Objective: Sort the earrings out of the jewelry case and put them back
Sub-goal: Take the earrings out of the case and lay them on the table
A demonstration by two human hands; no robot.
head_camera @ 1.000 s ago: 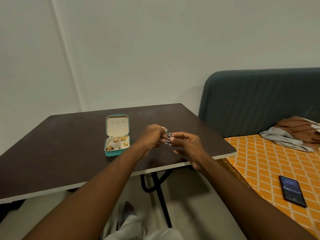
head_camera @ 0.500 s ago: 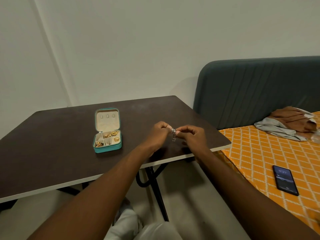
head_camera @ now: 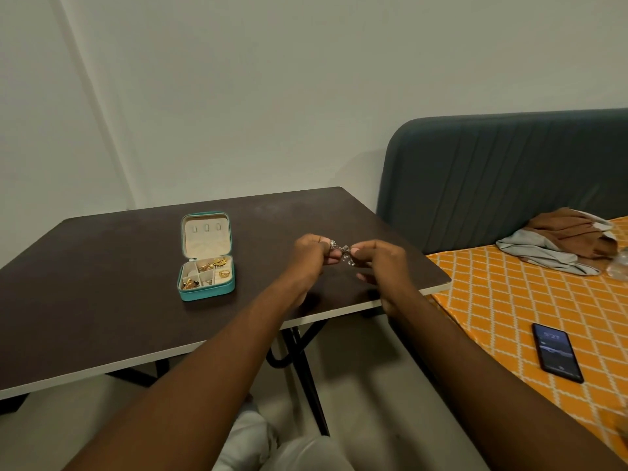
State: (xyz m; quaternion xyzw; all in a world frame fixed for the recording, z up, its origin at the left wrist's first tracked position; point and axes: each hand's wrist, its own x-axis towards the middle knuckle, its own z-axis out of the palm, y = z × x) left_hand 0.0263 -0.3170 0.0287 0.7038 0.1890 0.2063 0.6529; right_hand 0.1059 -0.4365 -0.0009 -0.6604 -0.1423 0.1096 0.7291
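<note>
A small teal jewelry case lies open on the dark table, lid tipped back, with gold pieces in its cream compartments. To its right, above the table's near right corner, my left hand and my right hand face each other. Between their fingertips hangs a silver earring with small sparkling stones. Each hand pinches one end of it. The earring dangles slightly below my right fingertips.
A bed with an orange patterned sheet and a dark teal headboard stands to the right. On the sheet lie a black phone and folded brown and grey cloth. A white wall is behind the table.
My hands have drawn slightly apart, so the earring is stretched out between them instead of bunched at the fingertips. The view shifted a little; the case has not moved.
</note>
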